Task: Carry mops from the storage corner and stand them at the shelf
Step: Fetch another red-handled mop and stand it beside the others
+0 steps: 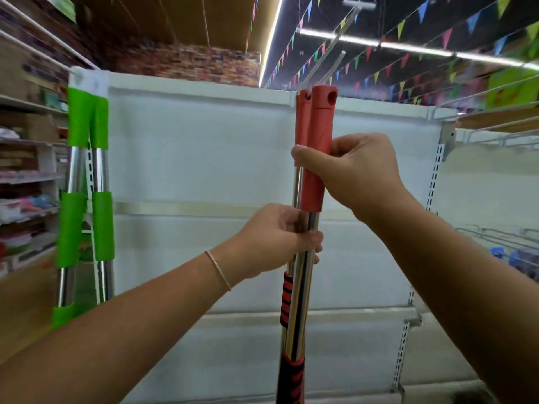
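Two mop poles with red caps (316,121) and chrome shafts stand upright side by side in front of me. My right hand (355,173) grips the red top grips. Lower down, my left hand (280,237) holds the two chrome shafts together, just above a red and black ribbed sleeve (287,298). Behind them stands the white shelf end panel (204,158). Two mop poles with green grips (87,182) lean upright against the panel's left edge. The mop heads are out of view.
Stocked store shelves (26,199) run along the left. At the right are wire shelves (495,135) on slotted uprights. Coloured bunting and strip lights hang from the ceiling overhead.
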A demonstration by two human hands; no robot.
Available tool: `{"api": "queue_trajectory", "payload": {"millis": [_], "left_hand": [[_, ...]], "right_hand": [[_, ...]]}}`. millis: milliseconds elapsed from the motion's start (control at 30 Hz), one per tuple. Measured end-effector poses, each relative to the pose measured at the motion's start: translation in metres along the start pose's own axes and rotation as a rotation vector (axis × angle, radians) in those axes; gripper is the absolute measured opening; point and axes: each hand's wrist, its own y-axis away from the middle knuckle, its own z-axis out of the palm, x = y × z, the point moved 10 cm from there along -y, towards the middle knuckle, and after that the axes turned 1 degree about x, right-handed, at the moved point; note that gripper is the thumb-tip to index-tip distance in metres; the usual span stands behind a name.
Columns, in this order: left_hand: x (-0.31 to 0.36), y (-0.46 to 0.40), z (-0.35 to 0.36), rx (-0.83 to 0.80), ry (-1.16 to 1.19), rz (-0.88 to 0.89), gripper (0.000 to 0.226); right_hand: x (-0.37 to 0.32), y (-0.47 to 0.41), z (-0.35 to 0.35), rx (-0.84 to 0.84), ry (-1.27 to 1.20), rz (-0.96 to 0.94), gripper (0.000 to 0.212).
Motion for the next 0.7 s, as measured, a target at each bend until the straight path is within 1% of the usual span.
{"api": "queue_trajectory", "payload": {"millis": [167,267,367,700], "left_hand": [[0.029,-0.016,-0.013,0.046,-0.078,-0.025,0.016],[0.051,-0.024,-0.022,0.128,-0.072,0.047,0.016],[0.065,-0.028,-0.024,0.172,-0.021,0.089,0.015],[0.077,-0.035,-0.015,0.101,-0.078,0.115,0.012]], "right_hand": [[-0.009,-0.022,-0.005,0.041,0.027,0.017,0.035],[-0.016,-0.033,-0.011,0.069,0.043,0.005,0.034],[-0.020,-0.042,-0.022,0.123,0.015,-0.016,0.032],[-0.024,-0.044,-0.034,0.221,0.088,-0.093,0.031]]}}
